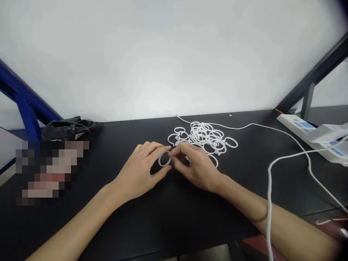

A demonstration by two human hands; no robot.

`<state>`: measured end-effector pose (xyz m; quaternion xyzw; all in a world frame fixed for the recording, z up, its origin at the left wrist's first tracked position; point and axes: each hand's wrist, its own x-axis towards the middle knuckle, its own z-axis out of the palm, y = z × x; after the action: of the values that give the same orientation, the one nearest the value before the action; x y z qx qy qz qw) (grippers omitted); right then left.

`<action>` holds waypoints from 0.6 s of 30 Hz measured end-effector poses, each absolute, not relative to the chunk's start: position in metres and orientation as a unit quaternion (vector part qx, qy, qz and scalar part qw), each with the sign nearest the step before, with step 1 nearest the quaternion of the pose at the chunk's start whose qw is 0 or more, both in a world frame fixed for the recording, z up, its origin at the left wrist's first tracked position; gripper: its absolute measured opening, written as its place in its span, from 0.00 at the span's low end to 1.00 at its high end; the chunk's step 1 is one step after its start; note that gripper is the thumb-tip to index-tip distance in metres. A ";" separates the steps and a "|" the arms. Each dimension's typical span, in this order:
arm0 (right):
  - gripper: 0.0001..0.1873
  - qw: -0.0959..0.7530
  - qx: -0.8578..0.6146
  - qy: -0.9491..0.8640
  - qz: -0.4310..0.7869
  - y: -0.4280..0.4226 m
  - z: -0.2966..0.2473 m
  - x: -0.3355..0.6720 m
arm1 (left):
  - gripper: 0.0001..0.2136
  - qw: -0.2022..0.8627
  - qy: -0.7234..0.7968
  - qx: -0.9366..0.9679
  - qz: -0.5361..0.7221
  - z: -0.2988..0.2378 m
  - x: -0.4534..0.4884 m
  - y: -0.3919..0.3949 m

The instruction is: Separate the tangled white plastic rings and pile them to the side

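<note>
A white plastic curtain ring (159, 162) is between my two hands, low over the black table. My left hand (138, 168) curves around its left side, with forefinger near the top of the rim and thumb near the bottom. With thumb and fingers pinched together, my right hand (194, 165) grips the right side of the same ring, where my fingertips hide the rim. Just beyond the right hand lies a loose pile of similar white rings (200, 136), several of them overlapping. One ring partly shows behind my right knuckles.
A white cable (251, 124) runs across the table (130, 224) and loops over my right forearm. At right lies a white box with blue panels (301, 125). Crumpled black plastic (65, 128) sits at far left, beside a blurred patch. A pale wall and slanting metal braces stand behind.
</note>
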<state>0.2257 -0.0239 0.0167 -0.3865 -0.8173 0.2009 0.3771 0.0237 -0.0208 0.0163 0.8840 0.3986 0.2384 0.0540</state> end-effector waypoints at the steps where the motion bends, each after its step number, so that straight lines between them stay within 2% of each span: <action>1: 0.03 0.377 -0.385 -0.819 0.198 -0.024 0.017 0.226 | 0.17 0.056 0.399 0.884 0.237 0.016 0.023 -0.020; 6: 0.06 0.387 -0.376 -0.827 0.158 -0.021 0.016 0.227 | 0.14 0.071 0.414 0.876 0.239 0.017 0.020 -0.017; 8: 0.10 0.379 -0.400 -0.825 0.123 -0.018 0.015 0.228 | 0.15 0.061 0.427 0.869 0.241 0.016 0.018 -0.013; 14: 0.16 0.291 -0.516 -0.804 -0.060 -0.002 0.008 0.232 | 0.21 -0.005 0.543 0.817 0.191 0.009 -0.005 0.010; 18: 0.18 0.239 -0.543 -0.799 -0.101 0.004 0.001 0.234 | 0.23 -0.072 0.623 0.769 0.128 0.005 -0.032 0.028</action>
<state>0.2339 0.0039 0.0012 -0.5431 -0.7986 -0.1012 0.2389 -0.0322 0.0283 0.0046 0.7685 0.6227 0.1281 -0.0719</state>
